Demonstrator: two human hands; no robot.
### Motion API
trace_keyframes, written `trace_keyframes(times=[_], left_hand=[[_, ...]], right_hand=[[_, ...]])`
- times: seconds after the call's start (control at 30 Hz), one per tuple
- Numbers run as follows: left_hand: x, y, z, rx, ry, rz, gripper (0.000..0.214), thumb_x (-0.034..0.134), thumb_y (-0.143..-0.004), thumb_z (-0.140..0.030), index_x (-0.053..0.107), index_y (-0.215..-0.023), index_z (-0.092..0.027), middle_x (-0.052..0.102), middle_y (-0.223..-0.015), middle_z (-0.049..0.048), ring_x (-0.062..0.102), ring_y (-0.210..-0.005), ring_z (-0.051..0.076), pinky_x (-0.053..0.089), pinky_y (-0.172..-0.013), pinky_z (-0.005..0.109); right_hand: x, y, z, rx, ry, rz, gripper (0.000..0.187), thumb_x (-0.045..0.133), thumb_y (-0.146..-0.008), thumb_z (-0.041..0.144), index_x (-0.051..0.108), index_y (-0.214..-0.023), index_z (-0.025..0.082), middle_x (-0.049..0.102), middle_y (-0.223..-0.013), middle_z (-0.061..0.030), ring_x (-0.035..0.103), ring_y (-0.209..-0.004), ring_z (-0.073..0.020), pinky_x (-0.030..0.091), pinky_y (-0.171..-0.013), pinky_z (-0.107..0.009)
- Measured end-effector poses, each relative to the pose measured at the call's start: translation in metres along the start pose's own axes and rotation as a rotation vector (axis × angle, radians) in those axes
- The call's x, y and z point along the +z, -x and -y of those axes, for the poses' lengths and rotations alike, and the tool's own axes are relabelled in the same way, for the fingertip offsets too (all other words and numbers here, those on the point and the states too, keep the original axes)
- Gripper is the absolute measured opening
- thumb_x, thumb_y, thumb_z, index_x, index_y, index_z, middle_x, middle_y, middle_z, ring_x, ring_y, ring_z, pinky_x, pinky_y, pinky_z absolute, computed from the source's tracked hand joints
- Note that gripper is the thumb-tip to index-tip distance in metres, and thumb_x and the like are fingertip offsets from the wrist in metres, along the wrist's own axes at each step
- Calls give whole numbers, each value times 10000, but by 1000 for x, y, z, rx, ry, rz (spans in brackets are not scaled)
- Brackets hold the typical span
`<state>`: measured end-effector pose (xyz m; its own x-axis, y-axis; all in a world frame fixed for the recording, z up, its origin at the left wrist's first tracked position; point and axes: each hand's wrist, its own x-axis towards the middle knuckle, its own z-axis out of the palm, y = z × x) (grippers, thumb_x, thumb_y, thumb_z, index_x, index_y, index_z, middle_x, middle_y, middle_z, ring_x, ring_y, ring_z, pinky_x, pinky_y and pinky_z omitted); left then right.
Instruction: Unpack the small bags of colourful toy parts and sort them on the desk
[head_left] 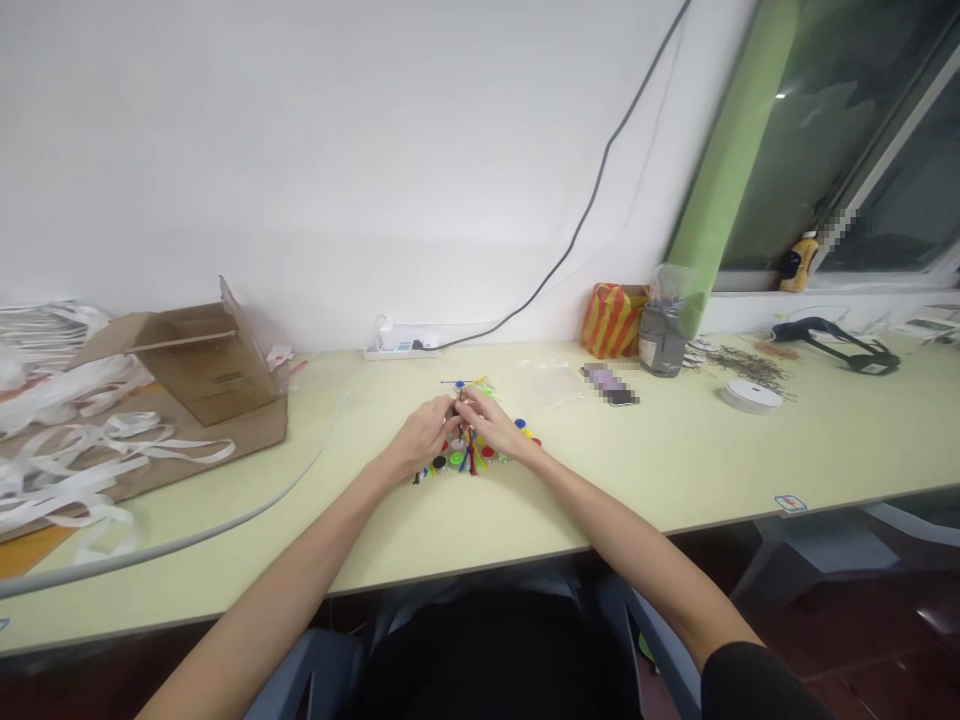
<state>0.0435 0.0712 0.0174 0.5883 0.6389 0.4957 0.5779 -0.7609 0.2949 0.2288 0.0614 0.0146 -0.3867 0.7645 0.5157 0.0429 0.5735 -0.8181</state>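
Observation:
My left hand (424, 430) and my right hand (491, 420) meet over the table (660, 470), fingers closed and fingertips together. Between them is a small black piece (460, 402) with a thin stem; its exact kind is too small to make out. Small coloured plastic pieces lie under and around both hands: a black disc (439, 462), a green disc (456, 459), a blue disc (520, 425) and thin red, blue and yellow sticks (472, 458). Just beyond the fingertips lies a blue piece with thin arms (460, 384). My hands partly hide the pile.
On the left, an open cardboard box (214, 365) stands among white straps (172, 450). A grey hose (247, 515) crosses the table. Behind are a power strip (401, 345) and black cable (574, 240). To the right lie a phone (609, 384), grey container (661, 340) and white roll (752, 395).

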Motion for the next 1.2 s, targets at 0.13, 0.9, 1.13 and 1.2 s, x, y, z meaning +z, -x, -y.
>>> trace_keyframes(times=[0.13, 0.9, 1.13, 1.2], left_hand=[[2, 0, -2, 36, -50, 40, 204, 305, -1030, -328, 457, -979, -203, 583, -928, 69, 530, -823, 215, 431, -789, 366], [-57, 23, 96, -418, 17, 135, 310, 640, -740, -499, 601, -846, -211, 607, -658, -11, 555, -621, 171, 395, -610, 277], [-61, 29, 102, -467, 166, 240, 321, 617, -695, -480, 611, -853, -201, 656, -700, 18, 623, -689, 203, 475, -671, 310], [-62, 28, 102, -406, 103, 225, 301, 625, -686, -468, 660, -808, -196, 678, -805, 51, 626, -768, 211, 483, -732, 321]], right_hand=[[-1, -3, -3, 73, -137, 88, 318, 484, -961, 539, 413, -857, 247, 516, -649, 31, 565, -613, -170, 435, -587, -293], [-16, -4, -16, 158, -169, -262, 368, 479, -923, 551, 367, -763, 240, 395, -450, 88, 344, -391, -97, 314, -430, -225], [-16, -4, -21, 173, -158, -260, 348, 491, -915, 536, 385, -770, 239, 375, -429, 99, 323, -377, -96, 294, -424, -225], [-16, -4, -21, 166, -149, -256, 343, 487, -922, 524, 389, -764, 236, 376, -424, 98, 322, -377, -94, 284, -425, -221]])
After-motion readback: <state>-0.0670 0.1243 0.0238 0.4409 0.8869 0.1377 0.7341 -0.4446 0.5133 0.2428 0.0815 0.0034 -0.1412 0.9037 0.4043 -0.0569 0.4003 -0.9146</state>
